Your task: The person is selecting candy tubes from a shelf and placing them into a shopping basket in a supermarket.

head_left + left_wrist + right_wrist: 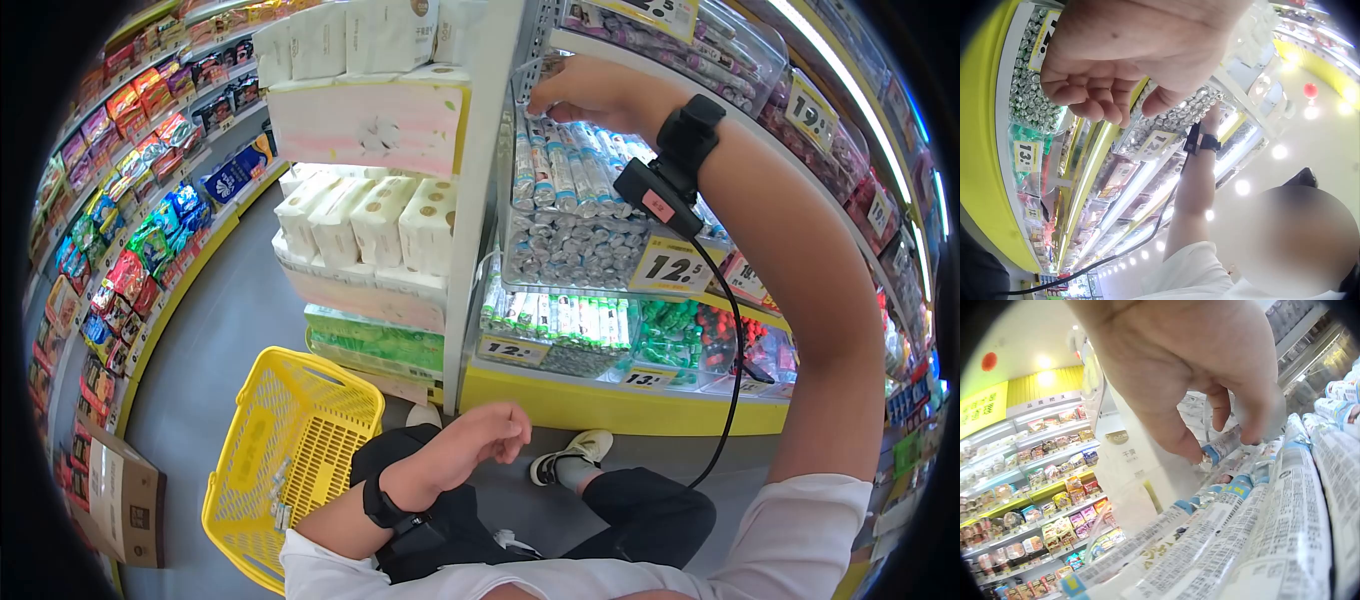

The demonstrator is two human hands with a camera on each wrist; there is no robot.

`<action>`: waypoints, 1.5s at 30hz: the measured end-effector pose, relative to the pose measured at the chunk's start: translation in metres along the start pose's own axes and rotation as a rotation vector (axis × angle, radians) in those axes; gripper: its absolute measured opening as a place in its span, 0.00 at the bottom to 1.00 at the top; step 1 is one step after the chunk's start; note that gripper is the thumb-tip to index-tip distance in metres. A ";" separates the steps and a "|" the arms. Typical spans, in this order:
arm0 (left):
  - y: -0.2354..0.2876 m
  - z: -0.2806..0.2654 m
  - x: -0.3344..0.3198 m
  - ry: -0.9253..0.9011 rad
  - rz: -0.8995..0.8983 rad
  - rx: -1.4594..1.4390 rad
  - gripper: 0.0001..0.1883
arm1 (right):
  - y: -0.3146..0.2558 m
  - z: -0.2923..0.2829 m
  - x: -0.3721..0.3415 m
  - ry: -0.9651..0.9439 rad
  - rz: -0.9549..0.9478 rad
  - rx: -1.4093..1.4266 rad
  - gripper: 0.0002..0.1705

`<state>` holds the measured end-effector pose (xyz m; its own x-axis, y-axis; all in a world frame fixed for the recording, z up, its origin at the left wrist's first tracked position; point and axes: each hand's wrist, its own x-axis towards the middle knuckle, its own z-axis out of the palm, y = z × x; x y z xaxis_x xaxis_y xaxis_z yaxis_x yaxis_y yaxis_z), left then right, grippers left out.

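Wrapped tube-shaped packs (560, 175) with blue and white labels fill a clear bin on the shelf. My right hand (585, 92) reaches into the back left of that bin. In the right wrist view its thumb and fingers (1250, 425) pinch one pack (1225, 445) above the others. My left hand (480, 440) hangs in front of the body, holding nothing; in the left wrist view its fingers (1094, 100) are loosely curled. A yellow basket (262, 385) stands on the floor at the left, with a few small packs (283, 490) inside.
White tissue packs (380, 225) stand on shelves left of the bin, behind a white post (478, 190). Below are green-labelled tubes (560, 318) and a yellow shelf base (560, 400). Snack shelves (150, 230) curve along the left; a cardboard box (125, 500) sits beside them. A black cable (738, 370) hangs from the right wrist.
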<state>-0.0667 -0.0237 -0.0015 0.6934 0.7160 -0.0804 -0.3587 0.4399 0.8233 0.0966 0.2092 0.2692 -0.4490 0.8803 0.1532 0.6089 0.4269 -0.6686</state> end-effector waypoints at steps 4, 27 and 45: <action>0.001 -0.001 -0.004 -0.038 -0.012 0.014 0.11 | 0.018 -0.006 0.019 0.013 -0.089 -0.146 0.13; 0.002 0.000 -0.011 -0.053 0.003 -0.002 0.11 | 0.006 0.001 0.026 0.006 0.063 -0.218 0.23; 0.003 0.001 -0.009 -0.022 -0.003 -0.006 0.10 | 0.008 -0.017 0.020 -0.199 -0.241 -0.515 0.21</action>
<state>-0.0737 -0.0294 0.0021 0.7085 0.7022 -0.0706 -0.3602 0.4459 0.8194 0.1039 0.2341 0.2795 -0.6972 0.7119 0.0847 0.6909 0.6987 -0.1859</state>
